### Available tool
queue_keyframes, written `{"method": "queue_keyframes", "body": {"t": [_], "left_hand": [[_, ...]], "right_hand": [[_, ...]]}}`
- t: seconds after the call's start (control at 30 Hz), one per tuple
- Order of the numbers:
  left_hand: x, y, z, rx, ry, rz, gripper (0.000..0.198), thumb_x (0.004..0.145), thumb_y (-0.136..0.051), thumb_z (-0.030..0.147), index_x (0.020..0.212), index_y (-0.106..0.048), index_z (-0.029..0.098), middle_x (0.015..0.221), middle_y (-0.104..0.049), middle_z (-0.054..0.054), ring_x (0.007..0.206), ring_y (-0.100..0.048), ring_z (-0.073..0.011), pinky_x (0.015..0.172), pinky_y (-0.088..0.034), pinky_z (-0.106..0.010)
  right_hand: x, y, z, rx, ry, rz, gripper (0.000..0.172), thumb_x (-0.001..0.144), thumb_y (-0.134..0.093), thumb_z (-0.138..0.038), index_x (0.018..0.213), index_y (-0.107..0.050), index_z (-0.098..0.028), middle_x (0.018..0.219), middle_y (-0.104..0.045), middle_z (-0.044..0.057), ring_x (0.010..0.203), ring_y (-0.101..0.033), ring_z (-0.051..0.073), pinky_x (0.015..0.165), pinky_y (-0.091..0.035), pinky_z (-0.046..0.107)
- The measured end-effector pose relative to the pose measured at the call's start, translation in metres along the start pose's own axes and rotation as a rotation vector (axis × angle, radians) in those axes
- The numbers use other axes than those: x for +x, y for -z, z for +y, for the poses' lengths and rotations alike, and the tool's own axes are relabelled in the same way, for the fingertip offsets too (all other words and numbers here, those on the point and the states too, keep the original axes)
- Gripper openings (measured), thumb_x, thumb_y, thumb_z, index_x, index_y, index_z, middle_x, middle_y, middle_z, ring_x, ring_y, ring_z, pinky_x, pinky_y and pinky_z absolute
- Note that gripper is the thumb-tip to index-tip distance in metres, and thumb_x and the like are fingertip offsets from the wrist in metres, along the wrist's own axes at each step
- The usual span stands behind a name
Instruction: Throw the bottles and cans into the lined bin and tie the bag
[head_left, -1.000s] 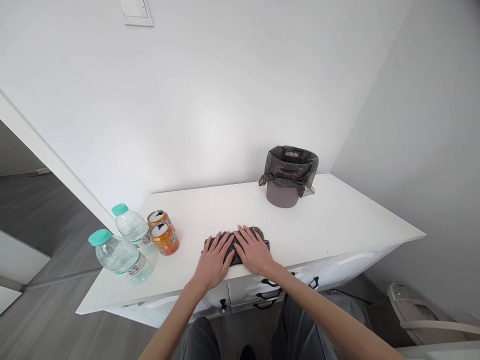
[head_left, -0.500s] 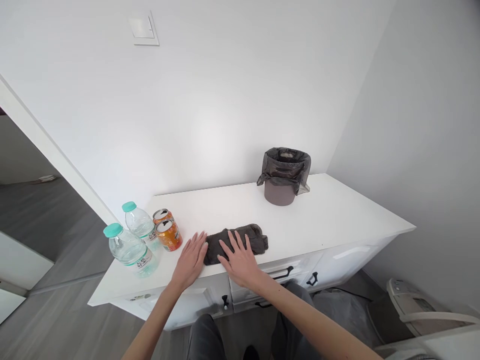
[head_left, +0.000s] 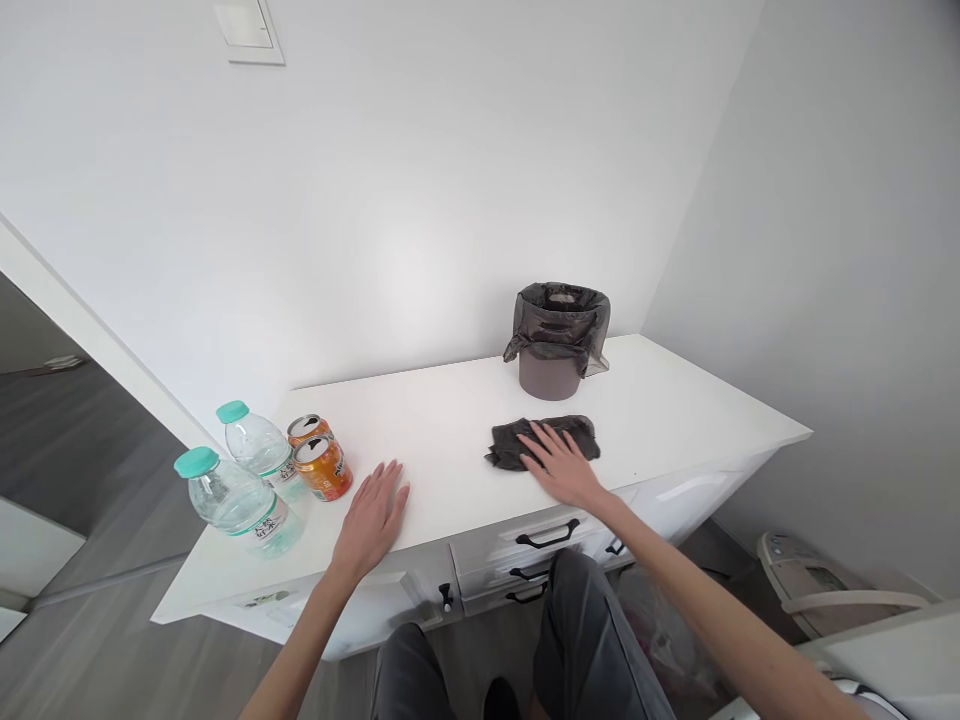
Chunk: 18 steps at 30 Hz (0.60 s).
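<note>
My right hand point(head_left: 562, 470) lies flat, fingers spread, on a crumpled black plastic bag point(head_left: 514, 445) near the middle of the white cabinet top point(head_left: 442, 400). The bag looks like the same thin, dark material as the bin liner. Palm down on the bare top, my left hand point(head_left: 371, 515) is open and holds nothing. Just left of it stand two orange drink cans point(head_left: 322, 468), opened at the top. Two clear bottles point(head_left: 232, 505) with turquoise caps stand beyond the cans.
A brown bin point(head_left: 550, 378) lined with a black bag point(head_left: 562, 325) stands near the wall, beyond my right hand. The cabinet front has drawers with black handles point(head_left: 547, 535). A beige appliance point(head_left: 810, 580) sits low at the right.
My right hand has slid the black bag to the right and away from the front edge. My left hand has come off the bag and stays near the cans. The view has shifted slightly.
</note>
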<state>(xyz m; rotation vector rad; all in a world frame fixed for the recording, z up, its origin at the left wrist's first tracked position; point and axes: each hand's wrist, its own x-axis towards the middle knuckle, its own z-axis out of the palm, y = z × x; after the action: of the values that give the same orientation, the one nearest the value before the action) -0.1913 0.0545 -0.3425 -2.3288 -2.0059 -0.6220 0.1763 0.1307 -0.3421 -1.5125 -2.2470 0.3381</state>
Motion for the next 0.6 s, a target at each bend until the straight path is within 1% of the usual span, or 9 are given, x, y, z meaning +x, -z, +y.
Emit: {"method": "queue_keyframes", "body": {"t": [0.17, 0.23, 0.33, 0.4, 0.47, 0.53, 0.6], "left_hand": [[0.001, 0.002, 0.003, -0.004, 0.018, -0.024, 0.062, 0.108, -0.029, 0.054, 0.156, -0.045, 0.017, 0.164, -0.045, -0.01, 0.157, -0.033, -0.0263, 0.129, -0.029, -0.051], [0.001, 0.002, 0.004, -0.004, 0.009, -0.015, 0.061, 0.108, -0.029, 0.054, 0.154, -0.046, 0.017, 0.164, -0.046, -0.01, 0.157, -0.034, -0.0266, 0.129, -0.029, -0.052], [0.003, 0.002, 0.006, -0.003, 0.005, 0.004, 0.059, 0.108, -0.03, 0.053, 0.152, -0.049, 0.018, 0.163, -0.047, -0.01, 0.156, -0.035, -0.0264, 0.129, -0.029, -0.052], [0.004, 0.003, 0.007, -0.005, 0.007, 0.013, 0.059, 0.108, -0.031, 0.053, 0.151, -0.05, 0.019, 0.163, -0.047, -0.01, 0.156, -0.036, -0.0262, 0.128, -0.03, -0.051], [0.005, 0.003, 0.008, -0.006, 0.017, 0.009, 0.059, 0.108, -0.031, 0.053, 0.151, -0.051, 0.019, 0.163, -0.047, -0.009, 0.156, -0.036, -0.0262, 0.128, -0.03, -0.051], [0.005, 0.004, 0.01, -0.005, 0.025, -0.001, 0.059, 0.108, -0.03, 0.054, 0.15, -0.051, 0.018, 0.163, -0.047, -0.009, 0.156, -0.036, -0.0262, 0.129, -0.03, -0.051], [0.005, 0.005, 0.011, -0.003, 0.023, -0.002, 0.059, 0.107, -0.03, 0.054, 0.15, -0.051, 0.018, 0.163, -0.048, -0.01, 0.156, -0.036, -0.0263, 0.128, -0.03, -0.051]], "right_hand": [[-0.007, 0.021, 0.076, -0.27, -0.082, 0.023, 0.058, 0.107, -0.026, -0.053, 0.16, -0.043, -0.037, 0.171, -0.029, -0.002, 0.159, -0.027, 0.028, 0.129, -0.021, 0.053], [-0.01, 0.028, 0.106, -0.322, -0.108, 0.014, 0.059, 0.108, -0.023, -0.052, 0.162, -0.04, -0.035, 0.172, -0.026, -0.001, 0.159, -0.026, 0.027, 0.129, -0.022, 0.052], [-0.012, 0.031, 0.142, -0.344, -0.076, -0.009, 0.061, 0.109, -0.02, -0.053, 0.165, -0.032, -0.033, 0.174, -0.02, -0.001, 0.161, -0.021, 0.025, 0.13, -0.021, 0.052], [-0.013, 0.028, 0.156, -0.353, -0.027, -0.001, 0.06, 0.109, -0.02, -0.053, 0.166, -0.027, -0.035, 0.175, -0.016, -0.003, 0.162, -0.017, 0.027, 0.129, -0.02, 0.056], [-0.014, 0.023, 0.159, -0.361, 0.025, 0.03, 0.058, 0.109, -0.021, -0.052, 0.166, -0.024, -0.039, 0.175, -0.012, -0.005, 0.162, -0.013, 0.029, 0.129, -0.017, 0.059], [-0.017, 0.019, 0.153, -0.349, 0.074, 0.046, 0.058, 0.11, -0.021, -0.052, 0.166, -0.021, -0.041, 0.175, -0.009, -0.006, 0.163, -0.01, 0.03, 0.13, -0.014, 0.061], [-0.021, 0.018, 0.143, -0.319, 0.109, 0.022, 0.058, 0.11, -0.021, -0.054, 0.167, -0.019, -0.041, 0.175, -0.011, -0.006, 0.163, -0.01, 0.029, 0.13, -0.013, 0.062]]}}
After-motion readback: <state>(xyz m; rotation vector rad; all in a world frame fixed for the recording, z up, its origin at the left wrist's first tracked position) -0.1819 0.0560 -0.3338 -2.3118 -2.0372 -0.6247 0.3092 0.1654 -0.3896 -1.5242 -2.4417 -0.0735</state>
